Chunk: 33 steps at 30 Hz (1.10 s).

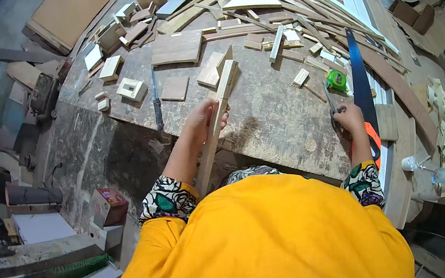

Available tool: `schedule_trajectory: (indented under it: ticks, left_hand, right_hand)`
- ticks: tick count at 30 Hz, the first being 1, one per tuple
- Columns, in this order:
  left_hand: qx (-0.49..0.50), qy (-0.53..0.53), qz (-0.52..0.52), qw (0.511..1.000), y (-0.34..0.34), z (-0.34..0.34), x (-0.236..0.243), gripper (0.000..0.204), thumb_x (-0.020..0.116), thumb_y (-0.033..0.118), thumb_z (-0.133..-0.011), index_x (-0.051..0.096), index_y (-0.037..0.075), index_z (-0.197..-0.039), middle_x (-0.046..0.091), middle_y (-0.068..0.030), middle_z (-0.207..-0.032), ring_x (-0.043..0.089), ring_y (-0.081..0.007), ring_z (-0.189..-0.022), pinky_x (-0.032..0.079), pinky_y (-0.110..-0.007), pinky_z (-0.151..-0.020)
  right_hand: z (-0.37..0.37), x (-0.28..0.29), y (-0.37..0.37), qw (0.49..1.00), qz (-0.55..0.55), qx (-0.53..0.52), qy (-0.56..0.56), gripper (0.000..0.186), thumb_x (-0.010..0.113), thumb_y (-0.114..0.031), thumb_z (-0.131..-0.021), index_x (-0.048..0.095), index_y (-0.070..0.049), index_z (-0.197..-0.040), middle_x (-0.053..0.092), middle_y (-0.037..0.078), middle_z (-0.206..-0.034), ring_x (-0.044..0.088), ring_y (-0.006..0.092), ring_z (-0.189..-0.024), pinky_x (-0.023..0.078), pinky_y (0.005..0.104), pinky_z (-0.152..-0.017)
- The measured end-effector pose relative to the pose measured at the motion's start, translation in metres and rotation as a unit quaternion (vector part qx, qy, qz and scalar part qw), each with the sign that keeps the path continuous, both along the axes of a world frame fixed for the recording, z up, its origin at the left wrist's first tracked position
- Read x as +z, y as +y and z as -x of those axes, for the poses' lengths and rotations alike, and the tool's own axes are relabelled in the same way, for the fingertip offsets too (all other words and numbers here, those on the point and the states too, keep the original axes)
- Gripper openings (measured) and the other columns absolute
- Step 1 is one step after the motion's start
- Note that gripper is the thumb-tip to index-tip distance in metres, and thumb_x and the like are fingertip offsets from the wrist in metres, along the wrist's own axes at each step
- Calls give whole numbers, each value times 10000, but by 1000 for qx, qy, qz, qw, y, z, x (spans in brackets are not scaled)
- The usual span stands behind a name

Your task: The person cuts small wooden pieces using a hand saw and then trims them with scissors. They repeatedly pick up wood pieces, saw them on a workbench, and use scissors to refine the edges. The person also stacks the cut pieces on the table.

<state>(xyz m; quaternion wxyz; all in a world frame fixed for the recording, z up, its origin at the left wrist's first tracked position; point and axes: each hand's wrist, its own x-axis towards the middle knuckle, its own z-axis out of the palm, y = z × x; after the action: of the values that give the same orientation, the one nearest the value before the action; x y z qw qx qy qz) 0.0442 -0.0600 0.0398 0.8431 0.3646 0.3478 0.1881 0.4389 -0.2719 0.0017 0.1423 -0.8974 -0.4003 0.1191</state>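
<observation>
Head view: long, pale wooden strip point(213, 140), slanting over the near edge of a worn, grey-brown wooden workbench point(284, 122); left hand point(202, 120) wrapped around it. Right hand point(349, 116) gripping a slim, dark-handled metal tool point(330, 102), kind unclear. Advised: strip steady, tool tip clear of fingers.

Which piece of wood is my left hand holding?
The long, narrow wooden strip, gripped by your left hand; the flat square piece nearby lies loose on the workbench.
</observation>
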Motion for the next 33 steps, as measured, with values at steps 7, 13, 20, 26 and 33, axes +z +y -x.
schedule_trajectory:
  ticks: [7, 13, 20, 26, 33]
  left_hand:
    - [12, 5, -22, 1000, -3, 2, -1, 358, 506, 400, -888, 563, 46, -901, 587, -51, -689, 567, -124, -567, 496, -232, -521]
    - [35, 28, -32, 998, -8, -6, 3, 335, 528, 372, -883, 553, 40, -921, 596, -67, -734, 582, -126, -562, 502, -234, -499]
    - [35, 24, -61, 997, -15, -22, 19, 322, 542, 346, -876, 536, 36, -964, 590, -73, -752, 587, -133, -565, 489, -242, -488]
    - [49, 74, -108, 990, -33, -31, 39, 343, 572, 378, -856, 565, 38, -906, 602, -65, -737, 588, -131, -587, 470, -254, -547]
    - [34, 84, -107, 990, -28, -28, 23, 355, 558, 375, -862, 567, 23, -901, 596, -79, -734, 575, -160, -588, 456, -279, -550]
  right_hand:
    - [-1, -3, -23, 940, -102, -17, 326, 307, 641, -69, -674, 619, 7, -970, 582, 10, -675, 563, 87, -567, 467, 251, -527]
    - [84, 51, -22, 852, -186, 135, 471, 341, 573, 33, -782, 580, -43, -1115, 476, -55, -718, 458, 30, -609, 412, 184, -564]
    - [154, 84, -6, 862, -144, 253, 415, 279, 631, 4, -782, 616, -27, -1060, 473, -63, -668, 419, 24, -570, 384, 191, -539]
    - [163, 72, 9, 886, -143, 280, 342, 262, 700, -63, -762, 638, -20, -1012, 507, -65, -654, 409, 13, -554, 322, 194, -503]
    - [163, 61, 12, 868, -124, 287, 386, 317, 657, -29, -795, 606, 16, -1105, 603, -8, -794, 573, 47, -698, 457, 204, -624]
